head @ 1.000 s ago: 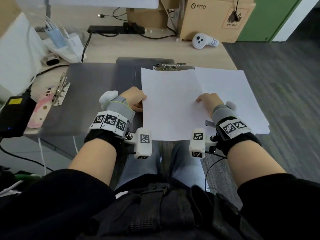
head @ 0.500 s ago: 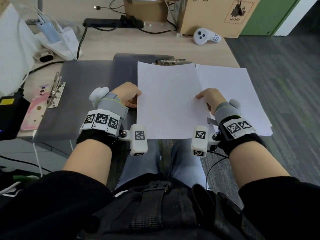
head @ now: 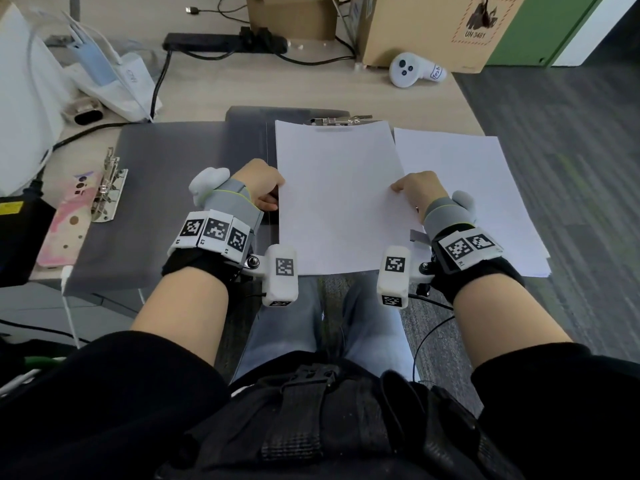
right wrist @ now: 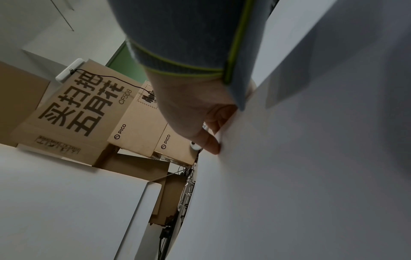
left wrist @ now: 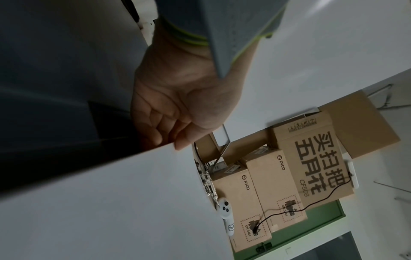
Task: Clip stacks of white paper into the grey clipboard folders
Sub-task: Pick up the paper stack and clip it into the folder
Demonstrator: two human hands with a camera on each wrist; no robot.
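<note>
A plain white paper stack (head: 341,199) lies on the open grey folder (head: 194,174), its top edge just short of the metal clip (head: 341,120). The left hand (head: 258,183) pinches its left edge, the right hand (head: 417,188) its right. The stack's near edge overhangs the tabletop (head: 311,84); a second paper pile (head: 464,188) lies alongside on the right.

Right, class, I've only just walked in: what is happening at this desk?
A person holds a stack of white paper by its side edges, left hand and right hand. Its top edge sits at the metal clip of an open grey folder. More paper lies to the right.
</note>
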